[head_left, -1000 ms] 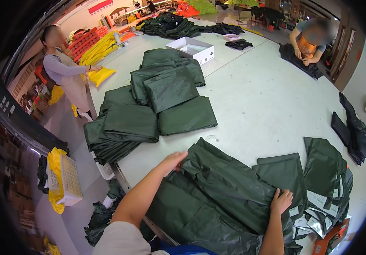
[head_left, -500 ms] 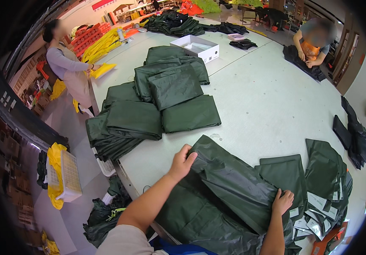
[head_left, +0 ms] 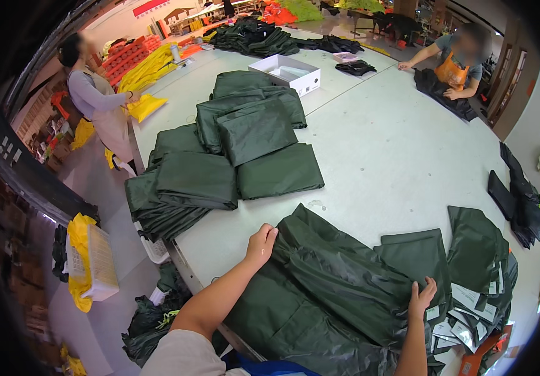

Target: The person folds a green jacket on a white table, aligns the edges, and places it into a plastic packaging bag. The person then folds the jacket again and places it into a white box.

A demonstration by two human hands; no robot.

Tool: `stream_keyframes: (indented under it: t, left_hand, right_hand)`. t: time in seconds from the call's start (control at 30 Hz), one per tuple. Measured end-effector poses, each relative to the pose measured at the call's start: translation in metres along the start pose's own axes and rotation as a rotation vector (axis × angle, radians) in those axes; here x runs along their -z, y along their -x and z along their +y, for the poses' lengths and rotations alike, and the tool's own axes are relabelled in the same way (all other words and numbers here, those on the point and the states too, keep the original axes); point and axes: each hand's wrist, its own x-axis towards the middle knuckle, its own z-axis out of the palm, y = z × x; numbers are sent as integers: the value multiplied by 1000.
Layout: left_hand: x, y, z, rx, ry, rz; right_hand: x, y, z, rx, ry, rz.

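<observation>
A large dark green waterproof cloth (head_left: 339, 282), partly folded and wrinkled, spreads over the near edge of the table in front of me. My left hand (head_left: 261, 244) pinches its upper left edge. At the cloth's right edge is my right hand (head_left: 421, 297), its thumb and fingers apart and nothing seen between them; whether it touches the cloth I cannot tell. Just beyond that hand lies a folded green piece (head_left: 413, 250). Farther right, several green pieces (head_left: 475, 247) lie fanned out with white labelled cards (head_left: 467, 297) among them.
Stacks of folded green cloth (head_left: 257, 128) cover the table's left part. Behind them stands a white box (head_left: 287, 74). One person (head_left: 98, 94) at the left handles yellow cloth; another (head_left: 458, 66) at the far right handles black cloth. A white basket (head_left: 101, 263) stands left of the table.
My left hand has drawn the cloth's edge slightly left and down. My right hand has shifted slightly right, its fingers more raised. The person at the far right has stretched an arm out over the table.
</observation>
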Motion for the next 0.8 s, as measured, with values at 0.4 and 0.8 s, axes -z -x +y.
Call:
stream_keyframes:
  t: [0.4, 0.8]
  left_hand:
    - [2, -8, -18, -46, -457, -349]
    - [-15, -53, 58, -119, -66, -204]
  right_hand:
    - [96, 115, -5, -178, 534, -561]
    - [89, 121, 4, -164, 553, -480]
